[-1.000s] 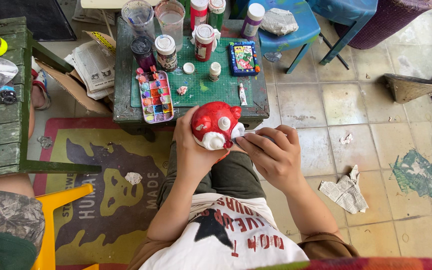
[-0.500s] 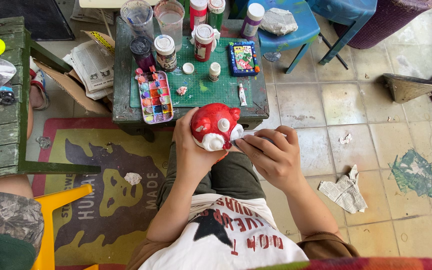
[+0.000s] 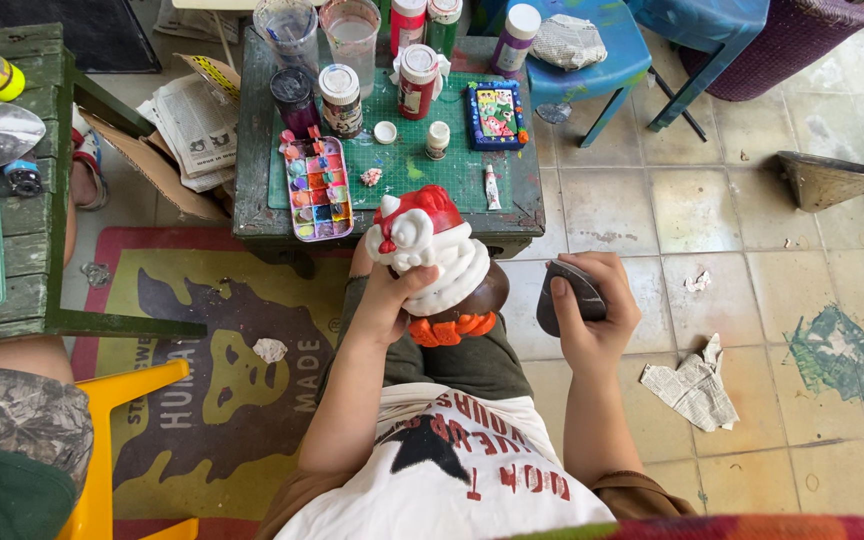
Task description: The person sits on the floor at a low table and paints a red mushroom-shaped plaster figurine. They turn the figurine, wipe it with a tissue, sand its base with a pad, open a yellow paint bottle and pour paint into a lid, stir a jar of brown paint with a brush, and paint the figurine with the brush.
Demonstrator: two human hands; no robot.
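My left hand point(image 3: 384, 302) grips a ceramic figurine point(image 3: 430, 248) with a red hat, white beard, brown body and orange base, held over my lap in front of a small green table point(image 3: 517, 215). My right hand point(image 3: 600, 322) is apart from it to the right, closed around a dark grey flat rounded piece point(image 3: 560, 296). On the table lie a paint palette point(image 3: 317, 190) with several colour wells, paint jars point(image 3: 340, 98), a small paint tube point(image 3: 492, 186) and a blue painted box point(image 3: 495, 112).
A blue stool point(image 3: 602, 62) stands behind the table. Crumpled newspaper point(image 3: 694, 386) lies on the tiled floor at right. Another person's leg point(image 3: 12, 430), a yellow chair point(image 3: 117, 400) and a second green table point(image 3: 27, 255) are at left, beside a printed rug point(image 3: 217, 370).
My right hand has left the figurine and moved right, now holding the dark grey piece. The figurine has been turned in my left hand, showing its beard and orange base.
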